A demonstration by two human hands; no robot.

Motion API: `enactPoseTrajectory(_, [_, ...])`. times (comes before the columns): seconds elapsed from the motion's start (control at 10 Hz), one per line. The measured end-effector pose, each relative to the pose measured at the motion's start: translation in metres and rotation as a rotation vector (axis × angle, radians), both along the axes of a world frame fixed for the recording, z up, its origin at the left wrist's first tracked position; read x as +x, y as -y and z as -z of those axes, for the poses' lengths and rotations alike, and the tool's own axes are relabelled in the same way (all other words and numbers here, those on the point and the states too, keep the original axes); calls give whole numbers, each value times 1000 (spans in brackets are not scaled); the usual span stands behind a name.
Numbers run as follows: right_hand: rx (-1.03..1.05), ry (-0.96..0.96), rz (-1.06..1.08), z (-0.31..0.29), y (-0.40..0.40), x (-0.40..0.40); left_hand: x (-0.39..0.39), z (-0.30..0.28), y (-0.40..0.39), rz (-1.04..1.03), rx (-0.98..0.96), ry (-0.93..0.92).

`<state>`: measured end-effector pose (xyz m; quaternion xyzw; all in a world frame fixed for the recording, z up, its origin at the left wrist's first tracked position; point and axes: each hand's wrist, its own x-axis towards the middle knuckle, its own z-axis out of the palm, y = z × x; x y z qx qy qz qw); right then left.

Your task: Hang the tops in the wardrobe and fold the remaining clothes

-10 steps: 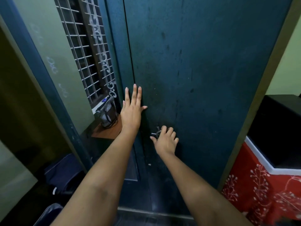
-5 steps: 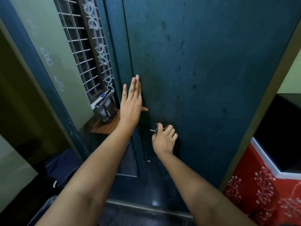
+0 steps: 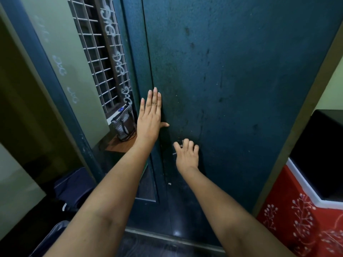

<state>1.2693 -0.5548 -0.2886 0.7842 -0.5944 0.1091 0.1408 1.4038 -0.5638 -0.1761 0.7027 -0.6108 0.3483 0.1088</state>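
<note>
We stand close before the tall dark teal metal wardrobe (image 3: 232,89), its two doors drawn together at a thin vertical seam. Our left hand (image 3: 151,117) lies flat against the left door beside that seam, fingers straight and pointing up, thumb stretched across onto the right door. Our right hand (image 3: 187,154) sits lower on the right door, its grip curled around the small metal door handle (image 3: 176,145), which peeks out as a silver bar at the fingertips. No tops or other clothes show in this view.

To the left, a black-and-white striped handbag (image 3: 123,125) rests on a brown wooden ledge (image 3: 120,145) below a white barred window grille (image 3: 100,58). At the lower right, a red cloth with white floral print (image 3: 297,219) covers a piece of furniture beside the wardrobe.
</note>
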Motion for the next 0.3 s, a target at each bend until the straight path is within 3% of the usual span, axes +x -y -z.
enactPoseTrajectory(0.2, [97, -122, -93, -20, -9, -21, -17, -11, -19, -101, 80, -11])
enactPoseTrajectory(0.3, [242, 144, -98, -47, -19, -39, -17, -25, -31, -76, 153, -45])
